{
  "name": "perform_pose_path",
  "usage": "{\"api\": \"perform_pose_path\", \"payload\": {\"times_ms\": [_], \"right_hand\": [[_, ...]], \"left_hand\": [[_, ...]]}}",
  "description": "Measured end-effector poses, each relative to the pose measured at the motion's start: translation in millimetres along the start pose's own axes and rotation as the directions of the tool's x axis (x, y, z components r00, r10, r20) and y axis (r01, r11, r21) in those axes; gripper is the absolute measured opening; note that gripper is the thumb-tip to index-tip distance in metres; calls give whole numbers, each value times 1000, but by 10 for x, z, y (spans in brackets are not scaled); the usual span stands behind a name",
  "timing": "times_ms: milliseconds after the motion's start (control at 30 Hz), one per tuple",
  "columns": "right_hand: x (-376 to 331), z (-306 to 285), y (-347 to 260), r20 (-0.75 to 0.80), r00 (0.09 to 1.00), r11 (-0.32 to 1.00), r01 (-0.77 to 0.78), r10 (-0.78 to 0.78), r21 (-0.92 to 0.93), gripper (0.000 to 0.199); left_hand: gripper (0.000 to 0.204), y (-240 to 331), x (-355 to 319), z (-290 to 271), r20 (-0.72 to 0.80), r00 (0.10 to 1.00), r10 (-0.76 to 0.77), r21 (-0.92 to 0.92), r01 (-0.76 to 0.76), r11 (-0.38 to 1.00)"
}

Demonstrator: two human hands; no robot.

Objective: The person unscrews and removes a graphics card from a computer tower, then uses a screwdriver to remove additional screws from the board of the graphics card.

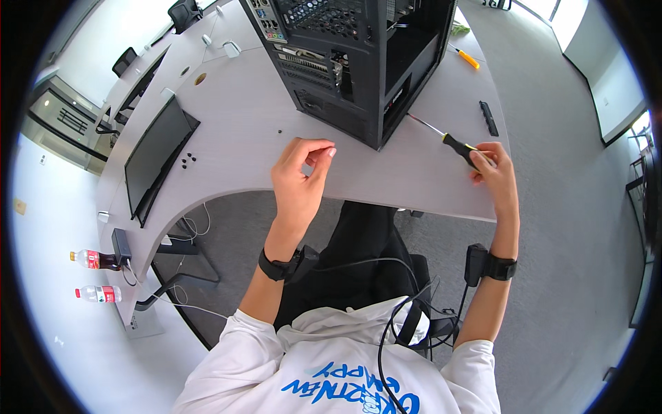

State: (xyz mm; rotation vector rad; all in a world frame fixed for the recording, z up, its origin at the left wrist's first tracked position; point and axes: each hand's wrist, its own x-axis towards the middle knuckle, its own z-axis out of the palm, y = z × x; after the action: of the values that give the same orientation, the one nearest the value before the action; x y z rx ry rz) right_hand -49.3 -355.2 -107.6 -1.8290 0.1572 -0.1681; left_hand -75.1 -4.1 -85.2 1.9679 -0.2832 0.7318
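Observation:
A black computer tower (pixel 358 62) stands open on the grey desk (pixel 241 131), its side panel off. My right hand (pixel 493 172) grips a screwdriver (pixel 455 143) with a black and yellow handle, the thin shaft pointing up-left toward the tower's lower right corner. My left hand (pixel 300 176) hovers over the desk in front of the tower, fingers curled with thumb and fingertips pinched together; I cannot tell whether something small sits between them. A tiny dark screw (pixel 280 131) lies on the desk just above this hand.
A black panel (pixel 157 155) lies flat at the left, with several small screws (pixel 187 161) beside it. A second screwdriver with an orange handle (pixel 467 58) and a black bar (pixel 489 117) lie at the right. Two bottles (pixel 96 276) lie on the floor at the left.

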Motion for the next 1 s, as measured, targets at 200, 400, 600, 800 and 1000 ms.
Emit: {"api": "perform_pose_path", "payload": {"times_ms": [200, 400, 600, 800, 1000], "right_hand": [[-162, 187, -339, 108, 991, 966, -55, 85, -252, 32], [-181, 190, -309, 79, 994, 948, -49, 78, -314, 29], [-128, 258, -208, 64, 998, 952, 16, 3, -305, 29], [-31, 401, -142, 31, 999, 962, 30, -22, -271, 28], [-28, 470, -112, -55, 993, 946, 79, -101, -313, 27]], "left_hand": [[9, 172, -93, 178, 83, 993, 78, -18, -77, 997], [17, 203, -35, 54, 86, 996, 17, 46, -21, 999], [16, -310, 319, -648, -22, 1000, -2, 203, 6, 979], [12, -863, 450, -1175, -1, 975, -222, 484, 195, 853], [15, -1201, 465, -932, 183, 955, -235, 466, 126, 876]]}}
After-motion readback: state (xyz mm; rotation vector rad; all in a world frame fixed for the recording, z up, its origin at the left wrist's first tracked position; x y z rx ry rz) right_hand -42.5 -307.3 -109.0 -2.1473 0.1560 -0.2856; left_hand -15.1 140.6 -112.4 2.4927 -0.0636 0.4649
